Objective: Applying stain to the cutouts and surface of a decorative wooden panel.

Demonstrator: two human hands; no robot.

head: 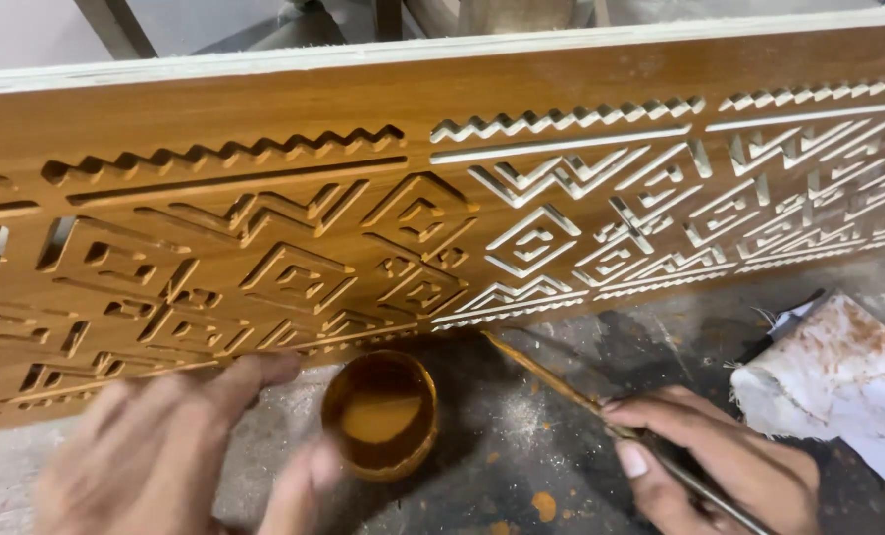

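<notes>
I see a brown wooden panel carved with geometric zigzag and diamond grooves (pixel 442 198), standing on edge. Right of its lower edge lies a crumpled white stained rag (pixel 843 381).

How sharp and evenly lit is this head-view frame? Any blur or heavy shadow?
Head view: the left hand is soft with blur, the right hand holding the thin brush crisper; the carved wooden panel is sharp and evenly lit, without glare; a dark shadow lies on the floor around the small paint cup.

Glossy carved wood panel (pixel 264 129) (right grooves seemingly raw), stained cloth (pixel 838 381).
</notes>
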